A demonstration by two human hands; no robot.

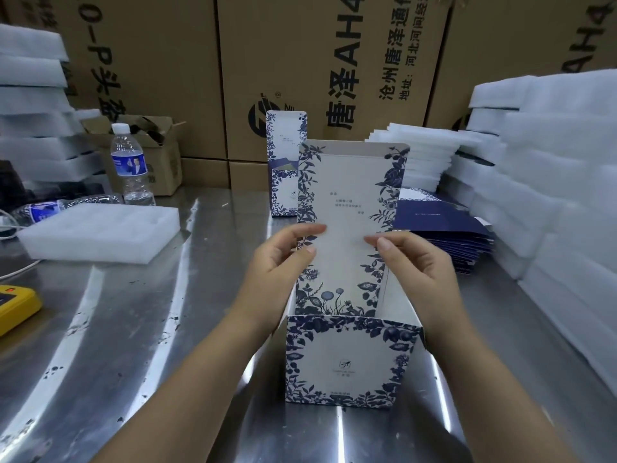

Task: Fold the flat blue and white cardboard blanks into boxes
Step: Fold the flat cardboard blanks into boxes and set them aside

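A blue and white floral box (pixel 350 362) stands on the steel table (pixel 133 329) in front of me, its tall lid panel (pixel 350 195) raised upright. My left hand (pixel 283 262) pinches the lid's left edge between thumb and fingers. On the lid's right edge, my right hand (pixel 414 265) pinches in the same way. Behind it stands a folded box (pixel 283 165) with its lid up. A pile of flat blue blanks (pixel 444 235) lies at the right.
White foam trays are stacked high at the right (pixel 541 182) and far left (pixel 33 105); one foam tray (pixel 103 232) lies on the table. A water bottle (pixel 132 165) stands upright, another lies beside it. Brown cartons (pixel 300 61) wall the back. A yellow device (pixel 13 305) sits at the left edge.
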